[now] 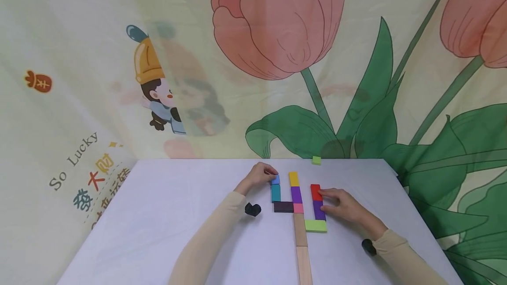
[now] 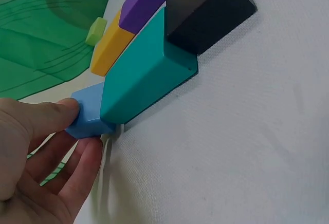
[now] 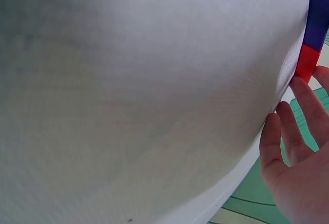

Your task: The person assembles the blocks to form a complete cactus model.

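My left hand [image 1: 259,175] pinches a small light-blue block [image 2: 88,111] between thumb and fingers, right at the far end of a teal block [image 1: 275,192]. A dark block [image 1: 283,207] lies crosswise at the teal one's near end and meets a pink block [image 1: 298,208]. Beyond the pink block, a purple block [image 1: 296,195] and a yellow block [image 1: 293,178] run in line. With fairly straight fingers, my right hand [image 1: 348,206] touches the outer side of a red block [image 1: 316,192] and a second purple block [image 1: 319,210]. A lime-green block [image 1: 316,226] lies crosswise below them.
Two wooden blocks, a tan one [image 1: 300,229] and a paler one [image 1: 303,265], extend from the pink block toward the near edge. A small green block [image 1: 316,160] sits at the back edge of the white table [image 1: 158,223]. Behind hangs a printed tulip cloth [image 1: 277,25].
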Demonstrator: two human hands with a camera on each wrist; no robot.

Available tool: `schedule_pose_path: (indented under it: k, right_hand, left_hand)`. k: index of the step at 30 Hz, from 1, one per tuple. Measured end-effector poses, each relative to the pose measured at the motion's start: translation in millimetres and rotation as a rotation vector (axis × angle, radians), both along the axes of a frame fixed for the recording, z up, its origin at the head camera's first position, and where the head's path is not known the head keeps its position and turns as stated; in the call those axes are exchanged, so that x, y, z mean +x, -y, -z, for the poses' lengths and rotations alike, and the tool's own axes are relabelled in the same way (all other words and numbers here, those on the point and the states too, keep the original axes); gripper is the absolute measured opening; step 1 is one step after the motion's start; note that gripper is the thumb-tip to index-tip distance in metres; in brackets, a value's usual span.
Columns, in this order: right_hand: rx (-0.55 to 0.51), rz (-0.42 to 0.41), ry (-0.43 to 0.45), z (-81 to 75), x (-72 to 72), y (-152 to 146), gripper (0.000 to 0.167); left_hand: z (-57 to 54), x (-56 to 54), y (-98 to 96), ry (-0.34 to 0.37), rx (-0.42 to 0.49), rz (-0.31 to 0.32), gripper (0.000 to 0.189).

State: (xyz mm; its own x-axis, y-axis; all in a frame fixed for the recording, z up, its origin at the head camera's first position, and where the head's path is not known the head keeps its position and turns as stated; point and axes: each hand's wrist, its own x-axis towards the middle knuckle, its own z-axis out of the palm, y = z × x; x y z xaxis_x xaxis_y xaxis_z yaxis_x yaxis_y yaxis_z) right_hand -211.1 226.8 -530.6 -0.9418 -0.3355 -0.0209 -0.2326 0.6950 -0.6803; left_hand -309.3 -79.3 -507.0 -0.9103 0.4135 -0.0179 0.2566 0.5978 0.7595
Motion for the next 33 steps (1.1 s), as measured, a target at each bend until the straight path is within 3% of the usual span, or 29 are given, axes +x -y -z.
schedule_pose_path:
  k: [23,33]
  right_hand:
    - [-0.003,-0.001,0.014,0.0,0.2,-0.1,0.057]
    - [-0.004,-0.005,0.012,2.1,-1.6,-1.3,0.057]
  left_hand:
    - [7.1,3.5,-2.6,-0.073,-0.057,-0.014,0.015]
    - [7.8,6.6,-2.1,-0.05,-0.049,-0.027,0.015]
